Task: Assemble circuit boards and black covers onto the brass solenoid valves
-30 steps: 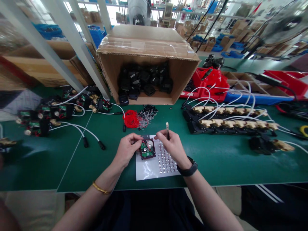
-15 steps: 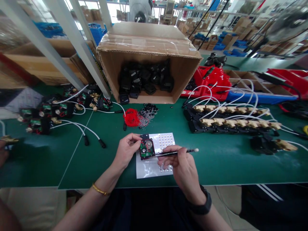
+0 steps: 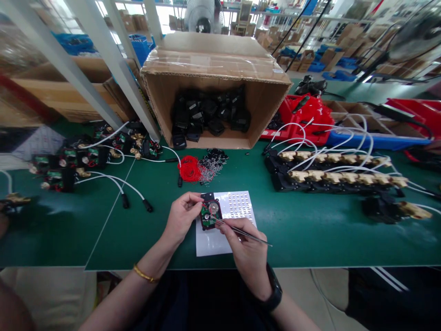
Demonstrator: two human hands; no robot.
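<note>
My left hand (image 3: pixel 182 214) pinches the left edge of a small open black housing (image 3: pixel 211 214) with a green circuit board, a round metal part and red wires inside. My right hand (image 3: pixel 246 246) grips slim metal tweezers (image 3: pixel 241 232) like a pen. Their tip reaches over the inside of the housing; whether it touches the board I cannot tell. Beneath the housing lies a white sheet (image 3: pixel 210 246) bearing rows of small shiny pieces (image 3: pixel 240 204), partly covered by my right hand.
Ahead stands a cardboard box (image 3: pixel 215 53) of black housings. Before it lie red wire rings (image 3: pixel 189 168) and a heap of screws (image 3: pixel 209 172). Brass-fitted units (image 3: pixel 330 177) with white cables line the right; open units (image 3: pixel 69 161) lie left. Someone's hand (image 3: pixel 3 223) shows at the left edge.
My right hand has moved left and down, and the tweezers have changed angle, sloping from the housing down to the right. My left hand and the housing stay nearly in place.
</note>
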